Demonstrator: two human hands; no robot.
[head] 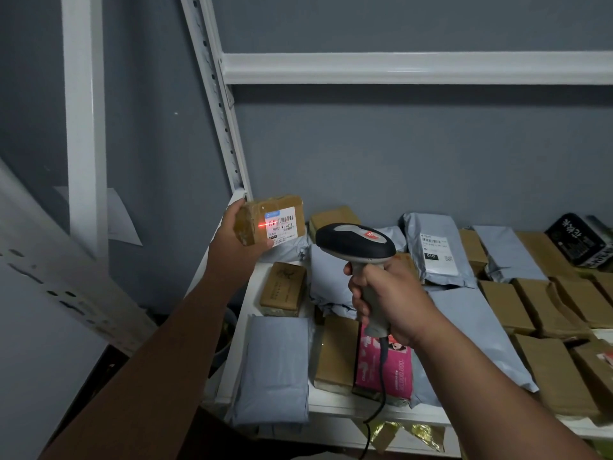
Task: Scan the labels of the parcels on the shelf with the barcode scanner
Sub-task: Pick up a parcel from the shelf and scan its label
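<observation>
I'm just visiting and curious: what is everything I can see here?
Held parcel: one, brown, white label lit by a red scan line, raised above the shelf's left end.
Barcode scanner: one, grey and black, corded, aimed at that label.
Shelf: one, white metal, against a grey wall.
Brown boxes: many, across the shelf.
Grey mailer bags: several, among the boxes.
Pink box: one, front middle.
Black packet: one, far right.
Left hand: grips the held parcel.
Right hand: grips the scanner handle.

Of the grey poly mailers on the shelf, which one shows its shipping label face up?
The grey mailer at the back, just right of the barcode scanner: a white label lies on top. The other grey mailers show plain surfaces.
</observation>
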